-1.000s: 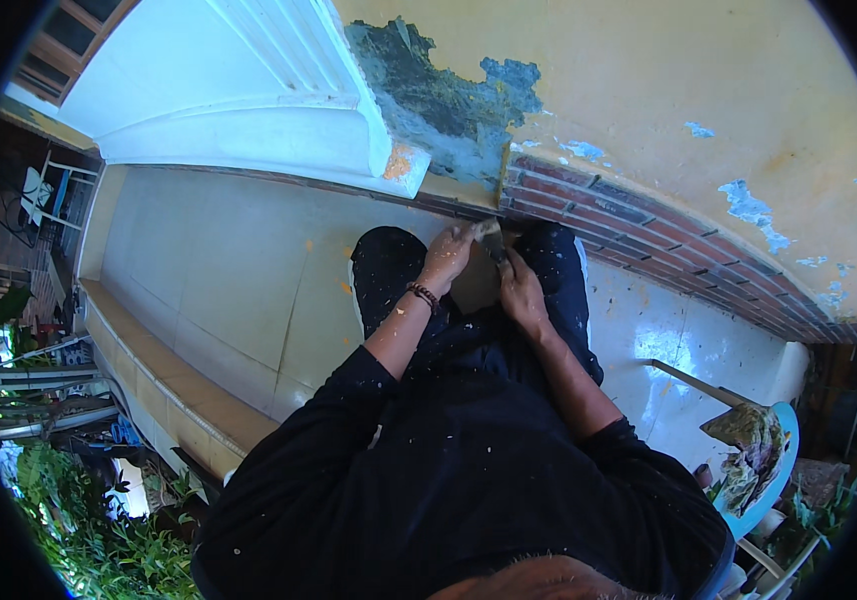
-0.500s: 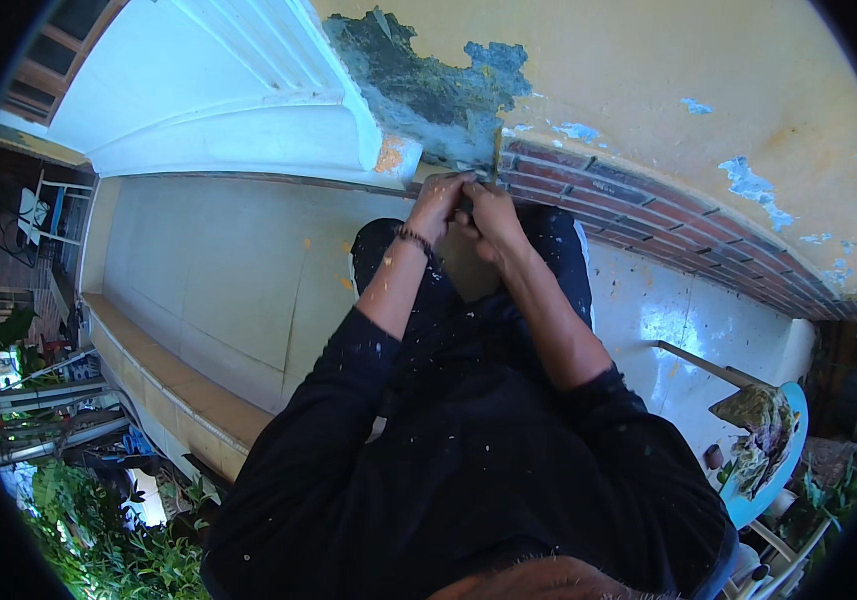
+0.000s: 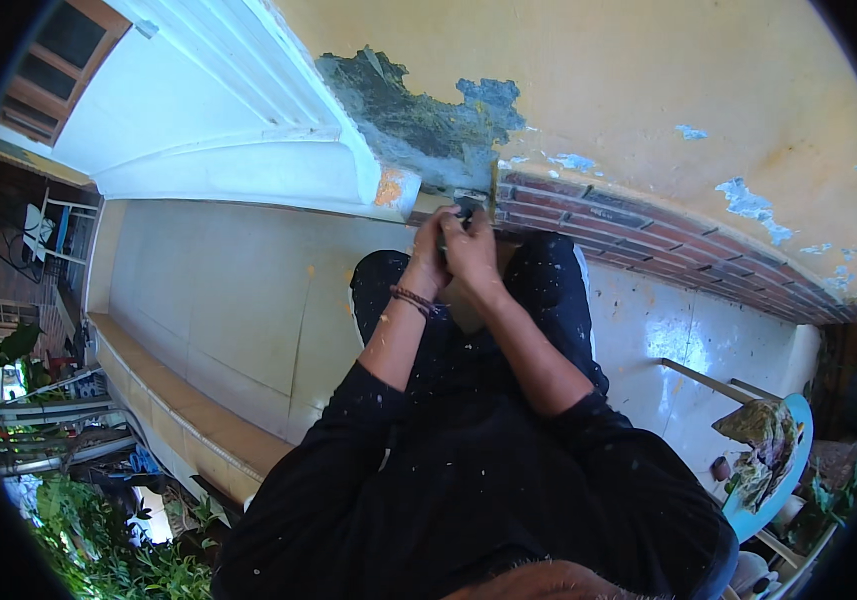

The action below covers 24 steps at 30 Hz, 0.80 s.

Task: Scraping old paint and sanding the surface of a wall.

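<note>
My left hand (image 3: 429, 248) and my right hand (image 3: 472, 258) are close together over my knees, at the foot of the wall. Both have their fingers closed round a small dark object (image 3: 467, 206); its kind is hard to make out, since the fingers cover most of it. Its dark end points at the wall, by the left end of the brick strip (image 3: 629, 225). Above the hands, a grey patch of bare wall (image 3: 419, 125) shows where the yellow paint has come off. A beaded bracelet (image 3: 412, 298) circles my left wrist.
White moulding (image 3: 249, 168) juts out on the left. A tiled ledge (image 3: 179, 400) runs along the left of the pale tiled floor (image 3: 229, 270). To the right stands a light-blue stool (image 3: 794, 440) with a crumpled cloth (image 3: 761, 450) on it. Yellow flakes lie on the floor.
Both hands have come slightly down, and more of the dark object shows between the fingers. The whole view has shifted a little, with the wall lower in the picture.
</note>
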Motion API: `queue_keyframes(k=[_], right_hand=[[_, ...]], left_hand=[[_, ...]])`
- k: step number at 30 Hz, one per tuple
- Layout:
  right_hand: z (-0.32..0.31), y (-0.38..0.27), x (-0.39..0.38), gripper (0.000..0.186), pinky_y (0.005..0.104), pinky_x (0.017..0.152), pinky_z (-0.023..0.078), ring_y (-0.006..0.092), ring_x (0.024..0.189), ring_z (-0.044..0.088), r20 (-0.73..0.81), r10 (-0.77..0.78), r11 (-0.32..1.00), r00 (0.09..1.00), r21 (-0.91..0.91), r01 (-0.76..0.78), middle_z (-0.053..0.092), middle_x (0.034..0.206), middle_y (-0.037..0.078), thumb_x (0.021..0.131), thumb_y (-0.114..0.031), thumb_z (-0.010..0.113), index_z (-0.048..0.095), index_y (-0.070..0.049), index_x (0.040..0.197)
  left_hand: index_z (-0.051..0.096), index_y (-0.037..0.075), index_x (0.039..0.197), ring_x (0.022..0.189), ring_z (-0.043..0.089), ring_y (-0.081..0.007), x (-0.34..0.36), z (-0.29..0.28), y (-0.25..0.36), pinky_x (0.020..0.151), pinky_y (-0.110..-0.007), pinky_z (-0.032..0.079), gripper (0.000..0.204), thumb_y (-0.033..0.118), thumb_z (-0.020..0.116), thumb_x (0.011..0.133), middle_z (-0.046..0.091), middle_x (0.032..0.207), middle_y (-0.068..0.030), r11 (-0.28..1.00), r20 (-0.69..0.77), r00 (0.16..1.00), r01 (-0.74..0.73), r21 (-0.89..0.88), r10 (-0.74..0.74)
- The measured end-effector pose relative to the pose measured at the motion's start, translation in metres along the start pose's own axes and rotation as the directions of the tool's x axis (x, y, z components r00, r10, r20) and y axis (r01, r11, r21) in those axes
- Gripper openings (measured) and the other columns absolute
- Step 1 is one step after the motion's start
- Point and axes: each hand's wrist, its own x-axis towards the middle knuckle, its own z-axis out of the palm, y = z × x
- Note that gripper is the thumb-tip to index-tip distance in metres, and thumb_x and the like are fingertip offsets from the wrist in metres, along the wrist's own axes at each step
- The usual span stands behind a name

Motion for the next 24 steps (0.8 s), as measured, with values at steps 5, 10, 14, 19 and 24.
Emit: queue_keyframes(k=[5, 10, 14, 19, 24], right_hand=[[-0.016, -0.060, -0.012, 0.017, 0.0286, 0.037, 0.027, 0.0095, 0.045, 0.041, 0.298, 0.285, 0.752, 0.911, 0.520, -0.406, 0.050, 0.068, 0.001, 0.102, -0.021, 0.058, 0.059, -0.004, 0.102], [-0.013, -0.019, 0.025, 0.013, 0.0302, 0.038, 0.031, 0.0134, 0.045, 0.043, 0.323, 0.341, 0.758, 0.883, 0.461, -0.461, 0.049, 0.065, 0.003, 0.101, -0.014, 0.052, 0.056, -0.004, 0.094], [-0.013, -0.027, 0.014, 0.014, 0.0314, 0.038, 0.033, 0.0141, 0.045, 0.043, 0.332, 0.291, 0.717, 0.897, 0.545, -0.435, 0.050, 0.067, 0.004, 0.099, -0.016, 0.056, 0.058, -0.002, 0.101], [0.001, -0.022, -0.002, 0.024, 0.0305, 0.042, 0.034, 0.0147, 0.051, 0.046, 0.315, 0.252, 0.837, 0.915, 0.404, -0.370, 0.053, 0.074, 0.005, 0.097, -0.021, 0.061, 0.058, 0.000, 0.106], [-0.026, 0.058, 0.028, 0.030, 0.0371, 0.049, 0.050, 0.0197, 0.060, 0.061, 0.353, 0.326, 0.896, 0.877, 0.179, -0.405, 0.062, 0.083, 0.010, 0.099, -0.021, 0.056, 0.057, 0.000, 0.120]], left_hand=[[0.067, 0.011, 0.101, 0.062, 0.062, -0.0158, -0.016, 0.008, 0.030, 0.061, -0.035, 0.055, 0.035, 0.045, 0.063, 0.096, 0.065, 0.083, -0.0034, 0.963, -0.088, 0.990, -0.085, 0.255, 0.111], [0.068, 0.014, 0.106, 0.060, 0.055, -0.0084, -0.003, -0.004, 0.012, 0.052, -0.024, 0.043, 0.039, 0.050, 0.056, 0.103, 0.066, 0.087, 0.0009, 0.968, -0.112, 0.993, -0.008, 0.251, 0.037], [0.061, 0.007, 0.126, 0.070, 0.061, -0.0102, -0.031, -0.009, -0.007, 0.060, -0.027, 0.047, 0.051, 0.052, 0.054, 0.104, 0.066, 0.099, -0.0014, 0.974, -0.087, 0.978, -0.177, 0.139, 0.190], [0.047, 0.001, 0.145, 0.116, 0.063, -0.0208, -0.067, -0.038, -0.021, 0.090, -0.037, 0.051, 0.066, 0.052, 0.055, 0.104, 0.052, 0.140, -0.0138, 0.935, -0.237, 0.914, -0.278, 0.220, 0.328], [0.056, 0.004, 0.138, 0.104, 0.066, -0.0202, -0.034, -0.021, -0.018, 0.082, -0.033, 0.050, 0.058, 0.050, 0.058, 0.103, 0.066, 0.115, -0.0096, 0.983, -0.247, 0.969, 0.060, 0.171, -0.016]])
